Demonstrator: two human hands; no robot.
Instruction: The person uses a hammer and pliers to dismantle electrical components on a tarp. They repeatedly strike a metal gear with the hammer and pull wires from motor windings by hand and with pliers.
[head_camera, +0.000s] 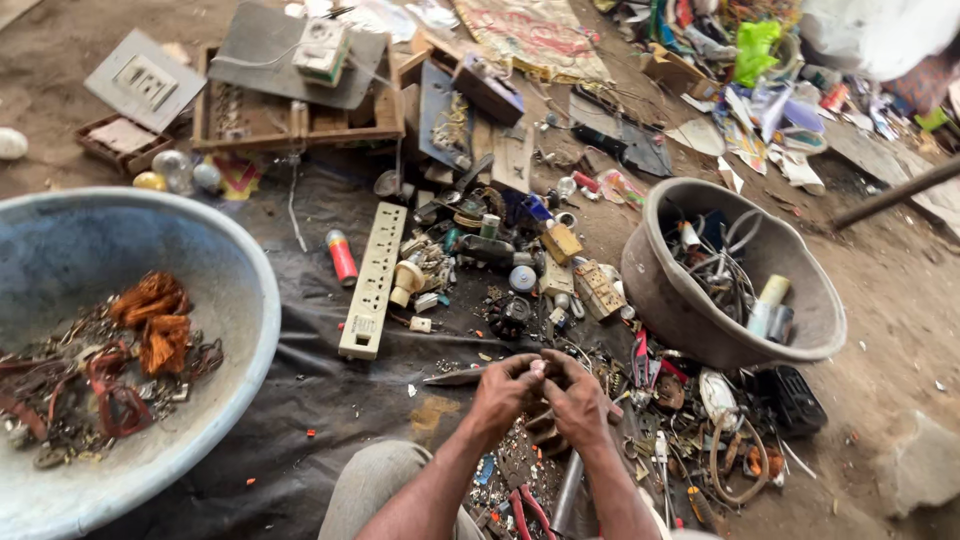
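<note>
Head view: left hand (503, 393) and right hand (577, 400) pinched together on a small pale part (537, 368), raised over the scrap pile (560, 300) for close work; blue basin (215, 255) with copper left, grey tub (690, 310) right, both within reach

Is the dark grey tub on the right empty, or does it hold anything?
Not empty. The dark grey tub stands upright and holds a loose tangle of wires and a pale cylinder, well below its rim.

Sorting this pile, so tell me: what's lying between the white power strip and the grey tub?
Head view: a heap of small electrical scrap on the dark sheet fills the stretch between power strip and grey tub.
</note>
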